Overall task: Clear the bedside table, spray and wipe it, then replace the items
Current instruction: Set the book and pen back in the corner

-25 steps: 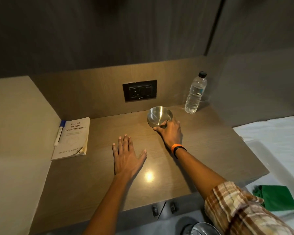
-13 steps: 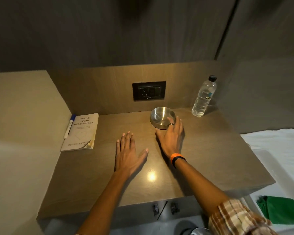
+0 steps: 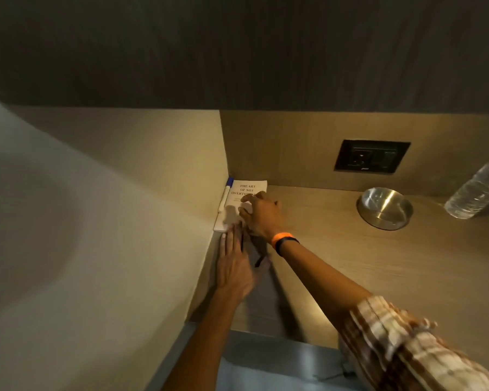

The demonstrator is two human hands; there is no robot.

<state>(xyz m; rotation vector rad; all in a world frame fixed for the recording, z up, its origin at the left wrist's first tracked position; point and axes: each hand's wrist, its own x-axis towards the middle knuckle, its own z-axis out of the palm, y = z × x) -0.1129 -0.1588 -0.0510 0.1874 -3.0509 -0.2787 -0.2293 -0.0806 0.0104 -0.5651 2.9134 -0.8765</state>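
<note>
Both hands are unclenched, the right hand [image 3: 261,214] resting on the book [image 3: 244,198] and the left hand [image 3: 235,266] flat on the worktop [image 3: 350,266] near it, far-left corner, bottle [image 3: 477,193] and bowl [image 3: 384,208] right, pen [image 3: 226,193] beside the book.

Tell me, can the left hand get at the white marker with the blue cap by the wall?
Probably yes. The left hand lies flat just short of the white marker with the blue cap, with only the white paperback book's edge alongside.
</note>
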